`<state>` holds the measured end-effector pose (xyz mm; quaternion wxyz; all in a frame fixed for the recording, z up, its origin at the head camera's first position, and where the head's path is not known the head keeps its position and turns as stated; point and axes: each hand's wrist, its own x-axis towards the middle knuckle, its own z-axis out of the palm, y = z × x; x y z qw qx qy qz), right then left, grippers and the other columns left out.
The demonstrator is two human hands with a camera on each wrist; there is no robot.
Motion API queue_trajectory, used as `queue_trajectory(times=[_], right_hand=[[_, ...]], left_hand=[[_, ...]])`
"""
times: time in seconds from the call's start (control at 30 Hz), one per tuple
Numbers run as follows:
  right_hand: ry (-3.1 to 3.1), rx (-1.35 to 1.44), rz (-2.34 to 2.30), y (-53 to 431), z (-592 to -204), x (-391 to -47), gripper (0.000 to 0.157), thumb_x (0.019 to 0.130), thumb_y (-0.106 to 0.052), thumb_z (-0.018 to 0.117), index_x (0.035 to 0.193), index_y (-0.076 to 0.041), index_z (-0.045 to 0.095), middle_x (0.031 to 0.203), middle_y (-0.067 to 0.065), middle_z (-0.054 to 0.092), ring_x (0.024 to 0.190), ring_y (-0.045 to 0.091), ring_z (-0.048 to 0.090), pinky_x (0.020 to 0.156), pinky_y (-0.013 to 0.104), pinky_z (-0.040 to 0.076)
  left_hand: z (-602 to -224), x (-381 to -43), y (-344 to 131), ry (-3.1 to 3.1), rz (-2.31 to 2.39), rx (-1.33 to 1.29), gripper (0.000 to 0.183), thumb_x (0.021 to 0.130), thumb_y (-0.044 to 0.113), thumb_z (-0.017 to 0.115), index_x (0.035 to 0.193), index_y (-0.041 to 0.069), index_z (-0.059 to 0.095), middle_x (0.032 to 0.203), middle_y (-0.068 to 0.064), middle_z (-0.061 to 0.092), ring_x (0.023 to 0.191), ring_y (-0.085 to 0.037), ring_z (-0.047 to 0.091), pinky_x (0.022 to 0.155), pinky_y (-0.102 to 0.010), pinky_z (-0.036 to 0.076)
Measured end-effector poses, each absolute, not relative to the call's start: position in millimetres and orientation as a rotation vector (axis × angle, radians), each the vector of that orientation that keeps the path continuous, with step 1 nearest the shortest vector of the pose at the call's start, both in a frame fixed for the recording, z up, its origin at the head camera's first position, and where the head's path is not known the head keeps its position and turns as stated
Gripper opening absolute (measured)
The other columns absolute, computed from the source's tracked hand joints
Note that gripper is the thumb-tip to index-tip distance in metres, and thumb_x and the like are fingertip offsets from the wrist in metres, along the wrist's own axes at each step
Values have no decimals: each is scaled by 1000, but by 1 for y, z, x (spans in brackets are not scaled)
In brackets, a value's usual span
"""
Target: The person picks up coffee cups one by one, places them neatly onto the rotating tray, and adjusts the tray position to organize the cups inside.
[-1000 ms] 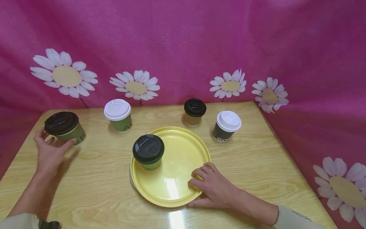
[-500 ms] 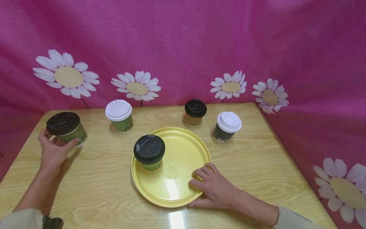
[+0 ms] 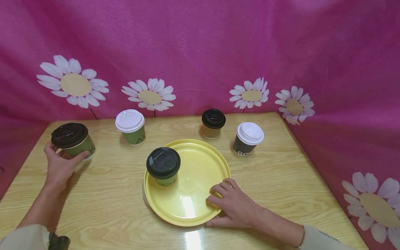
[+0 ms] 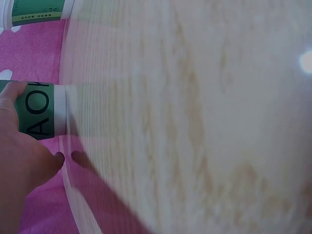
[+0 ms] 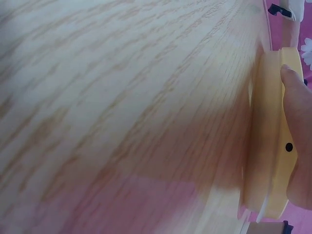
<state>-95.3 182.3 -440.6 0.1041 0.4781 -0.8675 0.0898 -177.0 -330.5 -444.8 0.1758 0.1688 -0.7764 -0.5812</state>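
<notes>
We have our left fingers [image 3: 50, 149] spread round a green cup [image 3: 78, 147], held between them and the thumb; our right fingers [image 3: 215, 200] grip a yellow tray [image 3: 200, 166], another black-lidded cup [image 3: 163, 165] beyond their tips.

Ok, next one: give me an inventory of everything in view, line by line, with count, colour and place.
Table: 1, light wood, under everything
Tray: 1, yellow, mid-table
Far-left cup: 1, green, black lid, table's left
Tray cup: 1, green, black lid, tray's left side
White-lidded cup: 1, green, back left
Small cup: 1, brown, black lid, back
Dark cup: 1, blackish, white lid, right of small cup
Curtain: 1, pink, behind table
Flowers: 5 in head view, white and yellow, on curtain
Sleeves: 2, pale, bottom corners
Left hand: 1, bare, gripping far-left cup
Right hand: 1, bare, gripping tray's right edge
</notes>
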Motion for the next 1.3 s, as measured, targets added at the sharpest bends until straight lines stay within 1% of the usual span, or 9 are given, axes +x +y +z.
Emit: queue_trajectory(times=[0.1,0.23,0.4,0.53,0.6,0.7,0.8,1.03,1.3], right_hand=[[-2556,1414,271,182,-441,-95,50,75,-70,52,96,-25,58,100,-6,49,92,15,44,93,42,27],[-2550,1418,272,181,-442,-96,49,75,-69,52,96,-25,58,100,-5,49,92,15,44,92,41,28],[-2549,1420,271,181,-442,-96,50,75,-70,52,96,-25,58,100,-5,49,93,15,44,92,41,28],[-2560,1416,264,181,-441,-95,50,75,-70,50,96,-25,58,100,-5,49,93,15,44,91,41,28],[-2560,1416,264,181,-441,-95,50,76,-71,49,95,-25,58,100,-5,49,93,15,44,91,41,28],[-2553,1417,267,181,-440,-95,50,76,-70,50,95,-25,58,100,-5,48,92,15,44,91,41,28],[-2543,1418,271,182,-441,-96,50,76,-70,51,95,-25,58,100,-5,49,92,15,44,91,41,29],[-2531,1419,276,182,-441,-96,49,76,-69,51,94,-24,58,100,-4,49,92,16,45,90,42,30],[-2539,1408,273,183,-442,-96,50,75,-70,51,94,-25,58,100,-5,49,92,16,44,91,42,29]], left_hand=[[-445,-178,-329,-2209,-1627,467,96,74,4,74,140,27,8,128,4,24,119,-18,38,84,-7,38],[-446,-179,-329,-2237,-1602,490,97,74,8,74,140,28,6,129,5,25,116,-16,40,84,-7,37],[-448,-178,-328,-2250,-1581,528,98,74,12,75,140,31,4,130,5,25,118,-16,38,92,-12,34],[-449,-179,-326,-2245,-1571,527,99,74,15,75,140,32,4,132,3,25,121,-15,33,99,-20,28],[-448,-181,-326,-2231,-1572,527,100,73,15,76,140,31,4,135,1,25,123,-14,31,102,-21,25],[-446,-183,-325,-2248,-1550,555,100,73,17,76,140,29,3,141,-5,24,126,-12,26,105,-22,19],[-445,-186,-325,-2279,-1536,582,101,73,20,76,141,27,1,144,-8,21,127,-13,24,106,-22,15],[-444,-190,-322,-2244,-1550,566,99,72,16,77,140,26,5,139,-4,28,124,-11,28,104,-20,18],[-445,-191,-320,-2220,-1529,564,99,70,16,77,140,24,7,140,-7,29,124,-10,29,104,-19,17]])
